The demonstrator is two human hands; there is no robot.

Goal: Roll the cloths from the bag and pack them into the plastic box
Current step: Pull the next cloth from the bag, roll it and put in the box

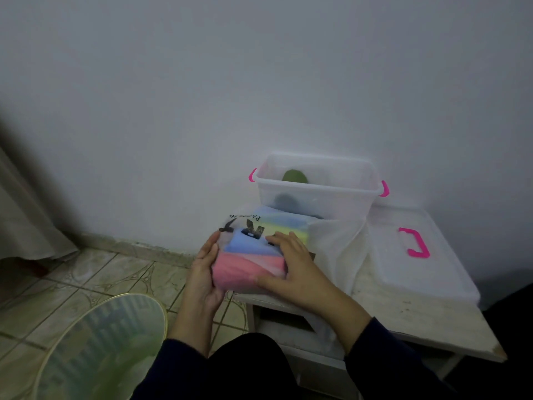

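A translucent bag (261,243) with black print lies on the low white table (403,310). Through it show stacked folded cloths in pink (248,269), blue and yellow. My left hand (206,272) cups the bag's left side with fingers loosely bent. On top of the bag lies my right hand (294,264), its thumb along the near face of the stack. Behind the bag stands the clear plastic box (315,187) with pink latches, holding one green rolled cloth (294,176).
The box's clear lid (418,255) with a pink handle lies on the table to the right. A round glass-topped table (98,347) stands at lower left over a tiled floor. A curtain (26,215) hangs at far left. A white wall is close behind.
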